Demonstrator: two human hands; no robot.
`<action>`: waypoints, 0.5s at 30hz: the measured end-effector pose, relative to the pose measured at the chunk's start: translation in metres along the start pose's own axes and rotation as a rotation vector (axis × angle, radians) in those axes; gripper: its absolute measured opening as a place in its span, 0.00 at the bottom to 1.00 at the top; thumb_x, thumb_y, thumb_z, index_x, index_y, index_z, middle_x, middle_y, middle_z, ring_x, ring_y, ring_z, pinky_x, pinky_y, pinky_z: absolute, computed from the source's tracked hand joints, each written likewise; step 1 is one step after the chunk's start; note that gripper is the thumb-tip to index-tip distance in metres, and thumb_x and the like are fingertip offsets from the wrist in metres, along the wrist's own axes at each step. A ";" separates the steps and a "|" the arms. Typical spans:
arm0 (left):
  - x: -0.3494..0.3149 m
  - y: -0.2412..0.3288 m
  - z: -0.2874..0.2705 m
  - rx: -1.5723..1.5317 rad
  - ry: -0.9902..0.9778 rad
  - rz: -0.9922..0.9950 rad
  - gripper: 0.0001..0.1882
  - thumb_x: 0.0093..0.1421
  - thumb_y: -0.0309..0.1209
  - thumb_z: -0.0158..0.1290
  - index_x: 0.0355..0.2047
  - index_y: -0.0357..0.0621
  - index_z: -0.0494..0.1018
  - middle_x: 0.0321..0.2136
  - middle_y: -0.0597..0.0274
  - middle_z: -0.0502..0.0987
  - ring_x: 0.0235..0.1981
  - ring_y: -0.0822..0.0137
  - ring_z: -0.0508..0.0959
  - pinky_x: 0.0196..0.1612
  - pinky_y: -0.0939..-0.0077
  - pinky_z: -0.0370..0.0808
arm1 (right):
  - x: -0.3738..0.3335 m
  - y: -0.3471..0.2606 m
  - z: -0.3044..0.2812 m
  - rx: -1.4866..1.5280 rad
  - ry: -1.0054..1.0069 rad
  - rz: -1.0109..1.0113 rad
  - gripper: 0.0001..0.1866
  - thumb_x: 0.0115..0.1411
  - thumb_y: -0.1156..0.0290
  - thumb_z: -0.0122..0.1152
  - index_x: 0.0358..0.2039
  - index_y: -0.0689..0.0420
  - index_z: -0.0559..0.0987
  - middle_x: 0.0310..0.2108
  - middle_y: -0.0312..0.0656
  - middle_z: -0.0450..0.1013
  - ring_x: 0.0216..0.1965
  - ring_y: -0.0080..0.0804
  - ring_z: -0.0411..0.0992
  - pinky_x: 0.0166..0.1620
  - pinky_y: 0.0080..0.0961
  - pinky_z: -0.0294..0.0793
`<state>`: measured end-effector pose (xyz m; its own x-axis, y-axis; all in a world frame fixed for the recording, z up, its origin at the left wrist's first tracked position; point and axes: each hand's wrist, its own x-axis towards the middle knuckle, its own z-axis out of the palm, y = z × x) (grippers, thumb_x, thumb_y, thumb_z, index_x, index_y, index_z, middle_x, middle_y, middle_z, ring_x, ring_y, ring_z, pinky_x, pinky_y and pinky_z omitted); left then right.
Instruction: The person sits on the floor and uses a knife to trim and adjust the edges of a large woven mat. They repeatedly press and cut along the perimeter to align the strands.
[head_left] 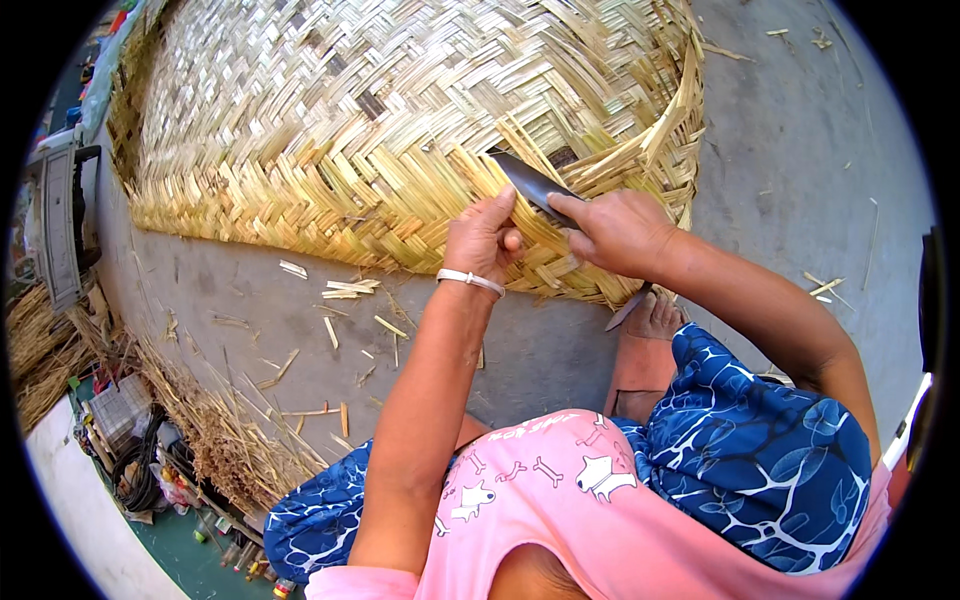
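A large woven mat (330, 130) of pale yellow-green plant strips lies before me, its near edge folded or bound in a thick braid. My right hand (625, 232) is closed round a dark knife (530, 182), whose broad blade points up and left over the mat's edge. A dark pointed end (628, 310) shows below that hand; whether it belongs to the knife I cannot tell. Left of the blade, my left hand (485, 238), with a white band at the wrist, is closed in a pinch at a strip (512, 205) by the mat's edge. Its fingers partly hide the strip.
Cut strip scraps (350, 288) litter the grey floor (540, 345). My bare foot (645, 335) rests close to the mat's near right corner. Dry stalks (215, 420) are heaped at left, beside a grey plastic frame (62, 225) and a jumble of small things (140, 460).
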<state>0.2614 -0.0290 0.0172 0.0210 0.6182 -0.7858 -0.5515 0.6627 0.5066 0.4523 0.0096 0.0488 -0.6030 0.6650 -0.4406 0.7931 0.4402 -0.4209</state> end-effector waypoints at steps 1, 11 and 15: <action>-0.002 0.001 0.001 -0.019 -0.015 -0.055 0.08 0.62 0.36 0.55 0.29 0.48 0.72 0.19 0.71 0.74 0.12 0.81 0.67 0.15 0.85 0.64 | -0.001 0.003 0.002 0.000 0.011 -0.004 0.26 0.54 0.62 0.54 0.55 0.49 0.71 0.24 0.51 0.76 0.26 0.49 0.75 0.30 0.46 0.73; 0.029 0.000 0.012 0.196 0.276 -0.036 0.09 0.61 0.35 0.55 0.27 0.44 0.71 0.17 0.66 0.74 0.09 0.76 0.68 0.12 0.80 0.65 | 0.001 0.001 0.002 -0.022 0.012 -0.012 0.26 0.54 0.62 0.54 0.55 0.48 0.70 0.23 0.50 0.75 0.25 0.49 0.75 0.28 0.46 0.73; 0.030 0.010 0.016 0.335 0.261 0.005 0.11 0.60 0.36 0.56 0.27 0.42 0.71 0.17 0.66 0.75 0.11 0.76 0.73 0.11 0.83 0.67 | 0.003 0.004 0.003 -0.017 0.021 -0.034 0.26 0.54 0.63 0.53 0.55 0.47 0.70 0.23 0.50 0.75 0.25 0.49 0.75 0.28 0.46 0.73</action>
<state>0.2697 0.0023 0.0043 -0.2164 0.5226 -0.8246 -0.2488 0.7872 0.5642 0.4535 0.0113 0.0434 -0.6277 0.6622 -0.4093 0.7738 0.4730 -0.4213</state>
